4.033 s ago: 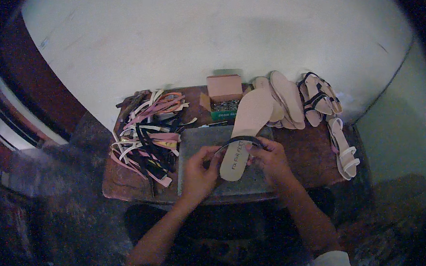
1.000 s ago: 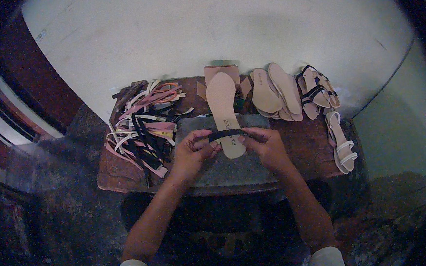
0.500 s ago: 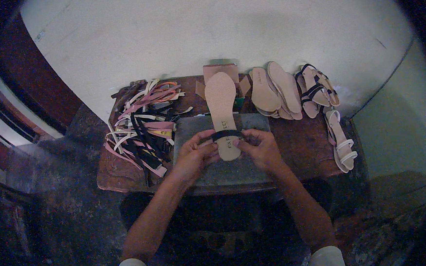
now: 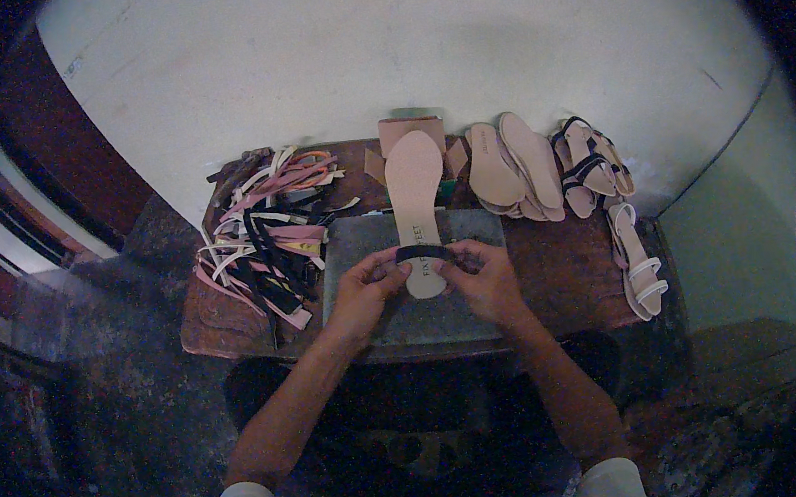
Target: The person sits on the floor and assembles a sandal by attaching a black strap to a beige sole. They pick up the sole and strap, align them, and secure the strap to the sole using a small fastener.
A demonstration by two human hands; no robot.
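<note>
Pinching a black strap (image 4: 423, 252) across a beige sole (image 4: 415, 184) are left fingers (image 4: 382, 258) and right fingers (image 4: 471, 249).

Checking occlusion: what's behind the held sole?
An open box, flaps and a bit of green front showing, and a grey slab. The sole covers most of the box's inside.

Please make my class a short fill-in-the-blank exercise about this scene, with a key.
1. The left hand and right hand hold a ____ strap across a pale sole.
2. The pile of loose straps lies toward the table's ____ side.
3. The sandal at the front right has ____ straps.

Missing words: black; left; white.
</note>
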